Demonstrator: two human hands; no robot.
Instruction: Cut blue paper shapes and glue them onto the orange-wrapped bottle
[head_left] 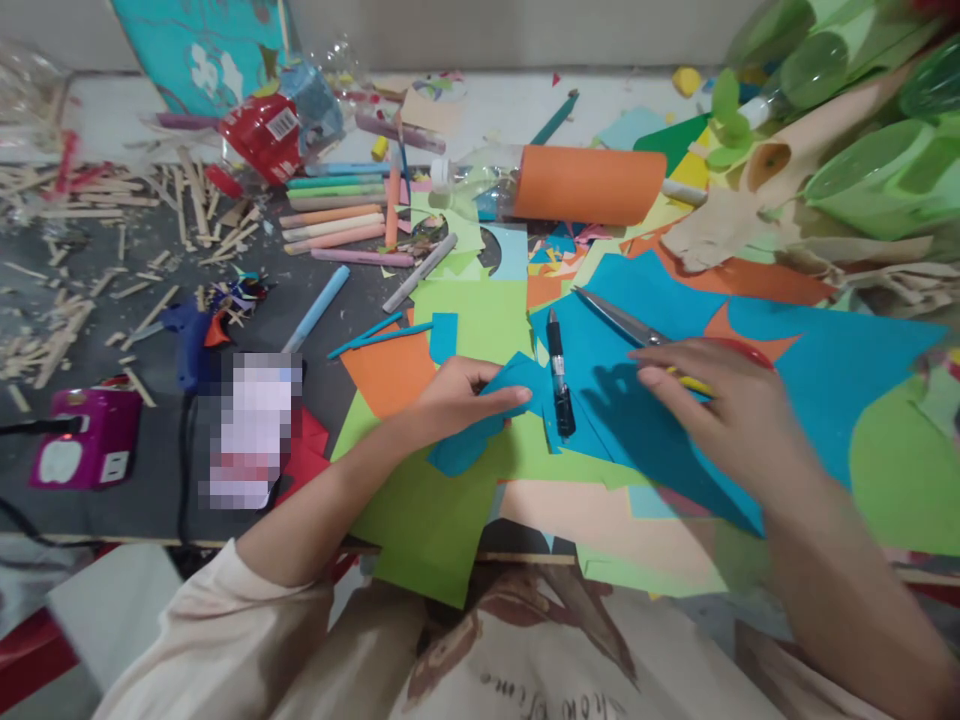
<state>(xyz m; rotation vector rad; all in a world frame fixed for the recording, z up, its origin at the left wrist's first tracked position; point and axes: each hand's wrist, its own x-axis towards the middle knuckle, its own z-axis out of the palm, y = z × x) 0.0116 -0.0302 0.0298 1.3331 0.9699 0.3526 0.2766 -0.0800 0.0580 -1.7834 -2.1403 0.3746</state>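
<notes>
My left hand (476, 400) pinches a cut piece of blue paper (461, 450) between thumb and fingers, above green sheets. My right hand (720, 400) is closed over the handles of a pair of scissors (619, 318), whose red and yellow parts show around the fingers. The metal blades point away to the left, above a large blue sheet (825, 390). Between my hands a black pen (558, 375) lies on the paper. Narrow blue strips (382, 338) and an orange piece (390, 375) are left of my left hand.
A pixelated phone (251, 430), a blue glue gun (187, 345) and a purple power box (86, 437) stand left. Markers (337, 215) and a clear bottle wrapped in orange paper (592, 185) lie behind. Wood sticks (67, 320) litter the far left; green plastic bottles (877, 180) crowd the right.
</notes>
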